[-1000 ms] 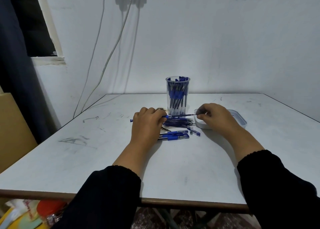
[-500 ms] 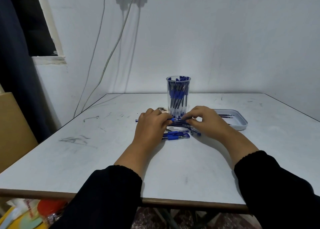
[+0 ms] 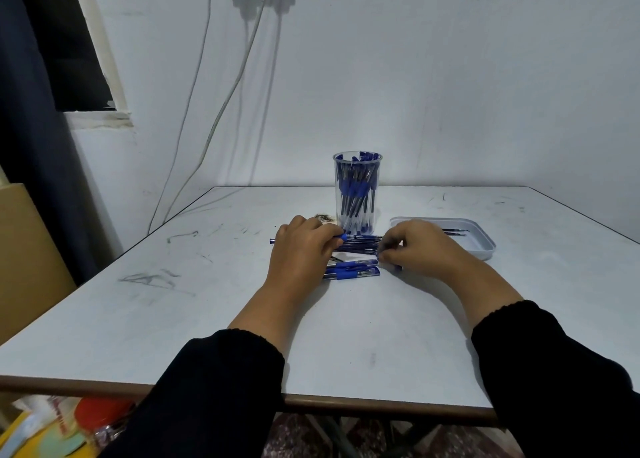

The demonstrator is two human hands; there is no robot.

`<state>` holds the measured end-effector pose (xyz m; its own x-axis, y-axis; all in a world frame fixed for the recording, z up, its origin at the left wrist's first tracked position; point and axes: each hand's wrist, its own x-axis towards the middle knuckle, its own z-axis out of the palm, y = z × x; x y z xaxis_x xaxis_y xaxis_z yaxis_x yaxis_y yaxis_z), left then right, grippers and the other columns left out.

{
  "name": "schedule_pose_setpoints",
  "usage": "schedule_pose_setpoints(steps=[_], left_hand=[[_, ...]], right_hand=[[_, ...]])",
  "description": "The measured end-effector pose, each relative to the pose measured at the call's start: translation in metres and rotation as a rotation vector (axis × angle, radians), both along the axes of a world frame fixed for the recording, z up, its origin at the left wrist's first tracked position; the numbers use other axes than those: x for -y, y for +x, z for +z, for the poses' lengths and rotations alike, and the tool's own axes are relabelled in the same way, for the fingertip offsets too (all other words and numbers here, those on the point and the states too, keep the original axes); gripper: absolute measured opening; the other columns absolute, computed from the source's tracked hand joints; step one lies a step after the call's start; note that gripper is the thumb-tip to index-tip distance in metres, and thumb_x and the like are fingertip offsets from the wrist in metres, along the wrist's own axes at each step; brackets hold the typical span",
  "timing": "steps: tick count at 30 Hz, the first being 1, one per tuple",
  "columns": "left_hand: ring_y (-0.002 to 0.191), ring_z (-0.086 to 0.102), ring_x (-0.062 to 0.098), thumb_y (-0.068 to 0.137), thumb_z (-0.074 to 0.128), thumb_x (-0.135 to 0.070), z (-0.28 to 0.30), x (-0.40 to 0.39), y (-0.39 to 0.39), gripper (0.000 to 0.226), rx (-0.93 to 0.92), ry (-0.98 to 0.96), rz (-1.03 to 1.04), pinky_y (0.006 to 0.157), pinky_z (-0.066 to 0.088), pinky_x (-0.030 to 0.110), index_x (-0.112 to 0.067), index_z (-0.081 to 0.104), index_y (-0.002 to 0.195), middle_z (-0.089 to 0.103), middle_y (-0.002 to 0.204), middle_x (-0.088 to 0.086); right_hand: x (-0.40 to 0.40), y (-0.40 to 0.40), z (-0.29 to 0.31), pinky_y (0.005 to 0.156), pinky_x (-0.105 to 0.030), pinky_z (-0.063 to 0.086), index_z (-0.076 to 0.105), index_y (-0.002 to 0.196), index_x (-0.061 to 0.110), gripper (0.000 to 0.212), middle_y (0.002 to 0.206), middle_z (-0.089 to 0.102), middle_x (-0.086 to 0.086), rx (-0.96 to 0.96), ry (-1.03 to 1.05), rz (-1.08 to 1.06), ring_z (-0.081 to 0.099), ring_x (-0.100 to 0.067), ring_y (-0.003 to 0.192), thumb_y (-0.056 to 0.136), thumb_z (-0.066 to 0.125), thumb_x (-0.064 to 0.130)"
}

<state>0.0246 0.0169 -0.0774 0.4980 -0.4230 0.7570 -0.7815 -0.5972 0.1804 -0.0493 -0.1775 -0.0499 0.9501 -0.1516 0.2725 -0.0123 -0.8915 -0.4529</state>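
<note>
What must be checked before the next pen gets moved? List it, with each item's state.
1. The left-hand grip holds the blue pen: ok. The fingers are curled round it and both ends show.
2. The right-hand grip holds something: cannot tell. Its fingertips are curled at the end of the pen pile, and they are blurred.
3. The clear cup is upright: ok. It stands behind the pile, packed with pens.
4. The tray lies beside the right-hand grip: ok. Thin refills lie in it.
5. The loose pens lie flat on the table: ok.
</note>
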Motion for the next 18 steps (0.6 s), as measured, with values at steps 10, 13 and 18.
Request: schedule_pose_setpoints(steps=[10, 13, 18], left_hand=[[0.083, 0.054, 0.027, 0.088, 0.065, -0.021, 0.001, 0.001, -0.001, 0.011, 0.003, 0.009, 0.006, 0.071, 0.032, 0.033, -0.020, 0.071, 0.097, 0.068, 0.085, 0.000], [0.083, 0.054, 0.026, 0.088, 0.065, -0.021, 0.002, 0.001, -0.003, 0.011, 0.006, 0.011, -0.004, 0.071, 0.030, 0.032, -0.020, 0.071, 0.097, 0.067, 0.086, 0.000], [0.082, 0.053, 0.026, 0.089, 0.064, -0.021, 0.002, 0.000, -0.003, 0.011, 0.012, 0.012, -0.008, 0.071, 0.030, 0.031, -0.019, 0.071, 0.097, 0.067, 0.085, 0.000]], right_hand=[[-0.014, 0.003, 0.004, 0.050, -0.011, 0.042, 0.070, 0.081, 0.016, 0.012, 0.072, 0.070, 0.000, 0.160, 0.717, 0.000, 0.061, -0.004, 0.059, 0.081, 0.073, 0.004], [-0.018, 0.001, 0.005, 0.049, -0.009, 0.042, 0.070, 0.084, 0.013, 0.012, 0.072, 0.069, -0.002, 0.136, 0.719, 0.022, 0.059, 0.000, 0.055, 0.081, 0.072, 0.002], [-0.019, 0.000, 0.005, 0.056, -0.010, 0.046, 0.071, 0.083, 0.016, 0.014, 0.075, 0.071, -0.001, 0.128, 0.706, 0.024, 0.064, -0.005, 0.065, 0.080, 0.073, 0.002]])
